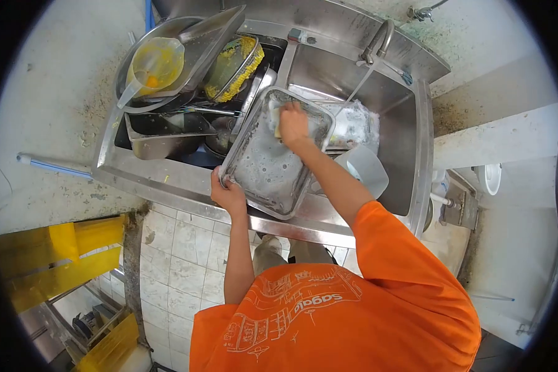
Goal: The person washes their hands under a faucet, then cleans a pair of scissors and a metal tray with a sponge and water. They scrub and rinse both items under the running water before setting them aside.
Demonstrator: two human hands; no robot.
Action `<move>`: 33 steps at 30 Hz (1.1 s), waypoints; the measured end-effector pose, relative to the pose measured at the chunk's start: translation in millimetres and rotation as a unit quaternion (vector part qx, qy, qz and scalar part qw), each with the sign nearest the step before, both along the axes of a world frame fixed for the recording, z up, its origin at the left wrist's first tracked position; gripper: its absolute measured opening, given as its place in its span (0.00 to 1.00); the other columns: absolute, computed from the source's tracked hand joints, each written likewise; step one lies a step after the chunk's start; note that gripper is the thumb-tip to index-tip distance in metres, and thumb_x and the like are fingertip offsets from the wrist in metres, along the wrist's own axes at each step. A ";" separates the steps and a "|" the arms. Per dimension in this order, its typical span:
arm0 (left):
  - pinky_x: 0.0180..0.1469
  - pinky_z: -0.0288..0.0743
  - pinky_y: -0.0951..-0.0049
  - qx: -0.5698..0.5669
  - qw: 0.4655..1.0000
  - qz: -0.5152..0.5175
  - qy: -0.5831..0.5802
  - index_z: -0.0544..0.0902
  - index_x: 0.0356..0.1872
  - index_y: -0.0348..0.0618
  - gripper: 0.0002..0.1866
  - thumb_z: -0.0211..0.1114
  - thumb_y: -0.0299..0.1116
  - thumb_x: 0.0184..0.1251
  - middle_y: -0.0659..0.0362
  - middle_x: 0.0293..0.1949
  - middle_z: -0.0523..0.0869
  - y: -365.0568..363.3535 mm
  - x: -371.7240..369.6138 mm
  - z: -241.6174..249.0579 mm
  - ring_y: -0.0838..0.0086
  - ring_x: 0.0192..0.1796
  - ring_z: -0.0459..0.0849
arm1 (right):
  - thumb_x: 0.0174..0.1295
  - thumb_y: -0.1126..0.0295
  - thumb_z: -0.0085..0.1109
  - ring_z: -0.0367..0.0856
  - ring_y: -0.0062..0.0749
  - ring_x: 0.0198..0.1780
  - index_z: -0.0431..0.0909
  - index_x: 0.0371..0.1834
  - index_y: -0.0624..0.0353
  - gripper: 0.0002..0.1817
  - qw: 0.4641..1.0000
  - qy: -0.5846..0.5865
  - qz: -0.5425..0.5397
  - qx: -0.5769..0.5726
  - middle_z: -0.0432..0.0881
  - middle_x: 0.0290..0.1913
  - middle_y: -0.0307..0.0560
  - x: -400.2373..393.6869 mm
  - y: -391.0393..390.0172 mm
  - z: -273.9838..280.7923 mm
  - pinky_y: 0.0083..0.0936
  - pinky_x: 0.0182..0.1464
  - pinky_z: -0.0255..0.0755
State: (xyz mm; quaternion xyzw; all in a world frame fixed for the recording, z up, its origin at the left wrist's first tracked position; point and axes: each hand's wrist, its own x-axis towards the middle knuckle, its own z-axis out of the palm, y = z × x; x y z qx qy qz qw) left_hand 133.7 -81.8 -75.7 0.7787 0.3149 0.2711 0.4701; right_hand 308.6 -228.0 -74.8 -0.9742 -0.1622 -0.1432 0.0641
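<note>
A rectangular metal tray, wet with soapy suds, lies tilted across the divider between the two sink basins. My left hand grips its lower left edge, fingers wrapped over the rim. Inside the tray, near its upper end, my right hand is closed on a yellowish sponge, pressed to the surface. The sponge is mostly hidden by the fingers. To the right of the tray, a translucent plastic container rests in the right basin, with foamy dishes behind it.
Water runs from the faucet into the right basin. Stacked pans, a measuring jug with yellow residue, a yellow-crusted strainer, a whisk and a deep metal pan crowd the left basin. Yellow strips hang at lower left.
</note>
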 end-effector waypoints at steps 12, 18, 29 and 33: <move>0.48 0.73 0.62 0.007 0.999 0.039 -0.011 0.77 0.46 0.36 0.18 0.54 0.13 0.52 0.44 0.41 0.83 -8.8 -0.6 7.9 0.50 0.44 0.82 | 0.46 0.78 0.54 0.79 0.44 0.43 0.81 0.27 0.61 0.06 0.995 0.056 -0.074 0.038 0.80 0.39 0.52 -19.5 -31.6 2.4 0.36 0.42 0.76; 0.48 0.73 0.61 0.009 0.999 0.034 -0.022 0.78 0.46 0.35 0.18 0.53 0.13 0.52 0.42 0.40 0.83 -7.6 -0.9 7.2 0.48 0.44 0.82 | 0.47 0.76 0.53 0.77 0.40 0.45 0.80 0.27 0.61 0.07 0.997 0.025 0.012 0.074 0.80 0.37 0.48 -23.3 -28.3 4.4 0.36 0.43 0.73; 0.52 0.71 0.67 0.000 0.999 0.028 -0.021 0.78 0.46 0.35 0.18 0.54 0.15 0.52 0.46 0.42 0.83 -8.3 2.0 5.0 0.57 0.46 0.81 | 0.47 0.77 0.52 0.78 0.43 0.42 0.80 0.31 0.62 0.08 0.994 -0.021 -0.009 0.103 0.78 0.37 0.51 -2.6 -27.3 -2.1 0.38 0.45 0.71; 0.52 0.71 0.69 -0.034 0.998 0.053 -0.023 0.78 0.46 0.35 0.17 0.53 0.15 0.53 0.50 0.42 0.83 -12.4 2.3 3.8 0.61 0.46 0.81 | 0.48 0.77 0.53 0.78 0.45 0.41 0.79 0.29 0.64 0.07 0.988 0.045 0.035 0.147 0.78 0.37 0.54 -51.2 -11.7 -20.2 0.38 0.45 0.72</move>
